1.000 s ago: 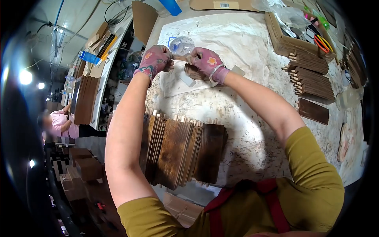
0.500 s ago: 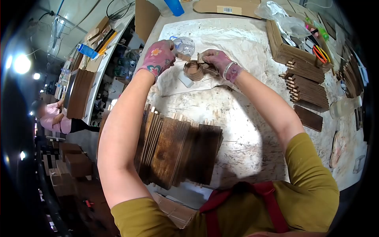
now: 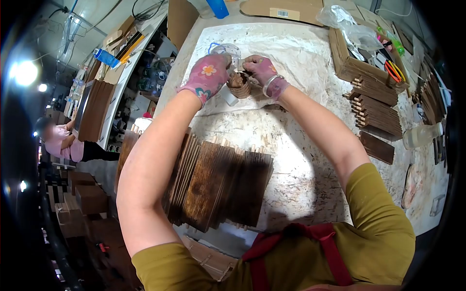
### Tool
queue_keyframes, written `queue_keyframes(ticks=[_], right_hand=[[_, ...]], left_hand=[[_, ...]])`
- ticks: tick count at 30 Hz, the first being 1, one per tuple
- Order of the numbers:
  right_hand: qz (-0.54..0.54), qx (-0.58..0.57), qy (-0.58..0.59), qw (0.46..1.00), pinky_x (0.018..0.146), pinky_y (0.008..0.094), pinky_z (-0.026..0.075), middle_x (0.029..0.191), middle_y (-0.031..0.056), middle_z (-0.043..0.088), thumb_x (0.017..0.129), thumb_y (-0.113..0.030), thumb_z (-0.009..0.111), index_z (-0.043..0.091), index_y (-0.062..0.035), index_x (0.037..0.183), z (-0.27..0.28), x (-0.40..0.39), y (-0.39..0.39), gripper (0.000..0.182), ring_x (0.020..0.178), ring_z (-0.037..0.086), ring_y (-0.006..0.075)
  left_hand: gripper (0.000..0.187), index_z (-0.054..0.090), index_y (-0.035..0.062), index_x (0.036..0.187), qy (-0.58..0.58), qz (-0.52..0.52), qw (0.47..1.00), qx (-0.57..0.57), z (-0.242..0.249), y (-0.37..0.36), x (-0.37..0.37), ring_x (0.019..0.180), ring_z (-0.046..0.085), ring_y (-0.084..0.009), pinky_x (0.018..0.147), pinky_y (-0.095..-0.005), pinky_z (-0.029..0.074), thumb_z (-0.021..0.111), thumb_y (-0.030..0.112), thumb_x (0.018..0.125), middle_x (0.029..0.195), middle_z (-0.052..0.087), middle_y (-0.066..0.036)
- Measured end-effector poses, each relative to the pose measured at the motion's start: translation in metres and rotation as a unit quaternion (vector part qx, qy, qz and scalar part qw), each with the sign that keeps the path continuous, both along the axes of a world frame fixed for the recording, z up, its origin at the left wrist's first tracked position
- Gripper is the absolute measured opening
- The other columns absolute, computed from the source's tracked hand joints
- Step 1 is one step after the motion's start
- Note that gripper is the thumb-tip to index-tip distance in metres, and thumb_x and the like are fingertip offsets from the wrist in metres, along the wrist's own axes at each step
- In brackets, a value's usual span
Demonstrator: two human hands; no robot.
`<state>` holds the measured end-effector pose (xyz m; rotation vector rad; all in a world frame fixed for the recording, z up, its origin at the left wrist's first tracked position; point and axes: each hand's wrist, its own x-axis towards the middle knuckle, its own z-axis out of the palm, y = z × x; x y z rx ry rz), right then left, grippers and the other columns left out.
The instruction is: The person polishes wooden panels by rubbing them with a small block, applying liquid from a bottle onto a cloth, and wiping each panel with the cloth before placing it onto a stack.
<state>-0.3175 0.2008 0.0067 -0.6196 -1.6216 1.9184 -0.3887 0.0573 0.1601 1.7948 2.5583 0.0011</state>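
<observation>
Both hands wear pink floral gloves and are close together over the white cloth (image 3: 291, 58). My left hand (image 3: 208, 75) is closed beside a clear plastic bottle (image 3: 227, 49); what its fingers hold, if anything, is hidden. Across a narrow gap, my right hand (image 3: 263, 72) is closed too, with fingertips pinched, and I cannot make out anything in them. Just below the fingertips stands a small brown ridged cup (image 3: 240, 91) with a crumpled brown piece (image 3: 238, 78) at its mouth. A small white block (image 3: 228, 98) lies next to the cup.
Dark wooden boards with pegs (image 3: 213, 179) stand stacked near my body. More pegged boards (image 3: 376, 109) lie at the right, below a cardboard box of tools (image 3: 347, 72). A bottle of pale liquid (image 3: 421, 136) lies at the far right. Another person (image 3: 63, 141) stands at the left.
My left hand has moved right, toward the cup. My right hand has shifted slightly left. The brown piece that was in my right fingers now appears at the cup's mouth.
</observation>
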Motion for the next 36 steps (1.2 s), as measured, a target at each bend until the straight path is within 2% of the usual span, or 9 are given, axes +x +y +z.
queue_keyframes(ticks=[5, 8, 9, 15, 19, 23, 29, 32, 36], right_hand=[[0.137, -0.258, 0.087, 0.952, 0.052, 0.0244, 0.053, 0.079, 0.0036, 0.065, 0.094, -0.011, 0.061, 0.061, -0.0051, 0.108, 0.001, 0.022, 0.01, 0.015, 0.065, 0.063, 0.011], [0.229, -0.244, 0.113, 0.936, 0.068, 0.0297, 0.056, 0.095, 0.0071, 0.066, 0.093, -0.012, 0.062, 0.059, -0.0032, 0.111, -0.019, 0.03, 0.023, 0.02, 0.08, 0.065, 0.0156], [0.16, -0.237, 0.094, 0.954, 0.057, 0.026, 0.054, 0.082, 0.0045, 0.066, 0.093, -0.01, 0.062, 0.062, -0.0039, 0.106, -0.015, 0.027, 0.014, 0.014, 0.067, 0.064, 0.0114], [0.051, -0.071, -0.001, 0.996, 0.064, 0.0261, 0.051, 0.088, 0.007, 0.068, 0.088, -0.015, 0.066, 0.067, -0.0013, 0.105, -0.002, 0.016, -0.004, 0.021, 0.072, 0.062, 0.0119], [0.015, -0.016, -0.024, 0.999, 0.071, 0.0294, 0.052, 0.09, 0.0066, 0.068, 0.087, -0.015, 0.066, 0.067, 0.0005, 0.107, -0.008, -0.001, 0.004, 0.025, 0.076, 0.062, 0.0138], [0.058, -0.031, -0.023, 0.998, 0.069, 0.0278, 0.051, 0.088, 0.0071, 0.068, 0.086, -0.013, 0.067, 0.069, -0.0001, 0.103, 0.006, 0.007, 0.011, 0.022, 0.075, 0.062, 0.0133], [0.075, 0.074, -0.046, 0.993, 0.068, 0.0279, 0.052, 0.084, 0.0064, 0.068, 0.086, -0.011, 0.066, 0.07, -0.0002, 0.1, 0.001, 0.002, 0.011, 0.018, 0.073, 0.062, 0.0131], [0.044, 0.009, -0.017, 0.999, 0.065, 0.0275, 0.052, 0.085, 0.0062, 0.068, 0.086, -0.012, 0.066, 0.069, -0.0016, 0.102, -0.005, -0.005, 0.017, 0.019, 0.072, 0.062, 0.0129], [0.134, -0.192, -0.022, 0.972, 0.057, 0.0267, 0.052, 0.082, 0.0051, 0.066, 0.089, -0.011, 0.064, 0.067, -0.0035, 0.103, 0.004, 0.01, 0.025, 0.016, 0.068, 0.063, 0.0141]], left_hand=[[0.024, 0.063, 0.003, 0.103, 0.025, -0.03, 0.998, 0.046, -0.009, -0.002, -0.01, 0.095, 0.063, -0.0403, 0.08, -0.0463, 0.049, 0.06, 0.009, 0.08, 0.097, 0.066, -0.022], [0.024, 0.064, 0.0035, 0.103, 0.032, -0.026, 0.998, 0.039, 0.001, -0.004, -0.002, 0.095, 0.063, -0.0399, 0.081, -0.0462, 0.049, 0.059, 0.009, 0.08, 0.097, 0.066, -0.022], [0.024, 0.064, 0.0037, 0.103, 0.038, -0.036, 0.998, 0.046, -0.001, -0.003, -0.003, 0.095, 0.063, -0.0395, 0.081, -0.0462, 0.049, 0.06, 0.009, 0.08, 0.097, 0.066, -0.021], [0.022, 0.064, 0.0056, 0.103, -0.022, -0.038, 0.999, 0.026, -0.007, 0.004, 0.004, 0.094, 0.063, -0.0388, 0.079, -0.0462, 0.05, 0.061, 0.012, 0.082, 0.097, 0.067, -0.02], [0.018, 0.064, 0.0064, 0.101, 0.022, -0.061, 0.998, 0.027, -0.011, 0.003, 0.0, 0.092, 0.064, -0.0382, 0.077, -0.0464, 0.05, 0.059, 0.012, 0.084, 0.095, 0.067, -0.02], [0.018, 0.064, 0.0066, 0.1, 0.027, -0.029, 0.999, 0.025, -0.012, 0.002, -0.004, 0.091, 0.065, -0.0381, 0.077, -0.0465, 0.051, 0.06, 0.01, 0.083, 0.094, 0.068, -0.02], [0.02, 0.064, 0.0063, 0.102, -0.007, -0.044, 0.998, 0.039, -0.013, 0.005, -0.008, 0.093, 0.065, -0.038, 0.078, -0.0463, 0.05, 0.059, 0.008, 0.082, 0.093, 0.068, -0.02], [0.02, 0.064, 0.0059, 0.101, 0.0, -0.052, 0.998, 0.017, -0.016, 0.005, -0.007, 0.093, 0.064, -0.0378, 0.079, -0.0463, 0.05, 0.059, 0.007, 0.081, 0.094, 0.067, -0.02], [0.02, 0.064, 0.0066, 0.1, 0.014, -0.055, 0.998, 0.037, -0.019, 0.004, -0.014, 0.093, 0.064, -0.0377, 0.078, -0.0465, 0.05, 0.059, 0.007, 0.081, 0.095, 0.067, -0.02]])
